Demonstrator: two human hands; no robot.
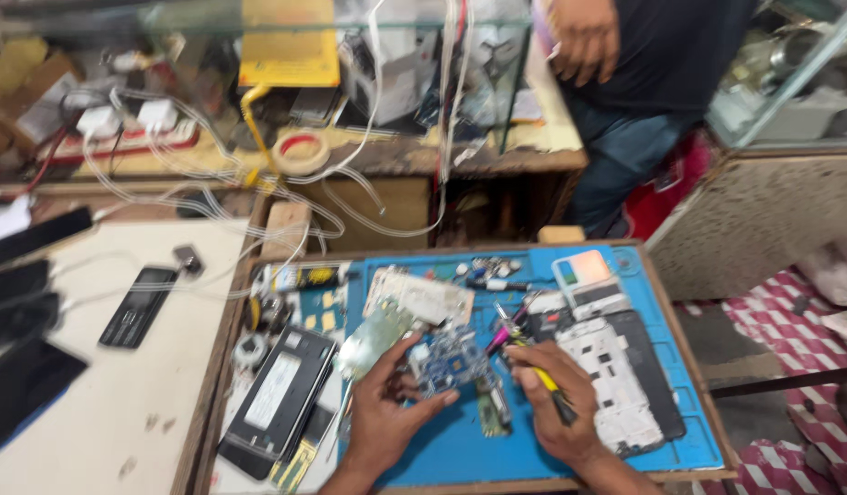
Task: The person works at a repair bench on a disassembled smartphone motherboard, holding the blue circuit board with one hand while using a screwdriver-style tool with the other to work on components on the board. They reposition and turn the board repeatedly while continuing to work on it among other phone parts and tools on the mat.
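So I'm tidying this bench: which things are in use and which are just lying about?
In use:
left hand holding the blue circuit board
right hand holding a yellow tool
blue mat

Lying about:
white phone frame
black phone
tape roll
white cables

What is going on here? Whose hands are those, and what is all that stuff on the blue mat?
The picture comes from a camera worn on a person's head, looking down at their own hands. The left hand holds a small blue circuit board. The right hand holds a thin tool with a yellow and pink handle, its tip near the board. They work over a blue mat on a wooden table. A white phone frame lies to the right, a dark phone part to the left. Another person stands behind the table.
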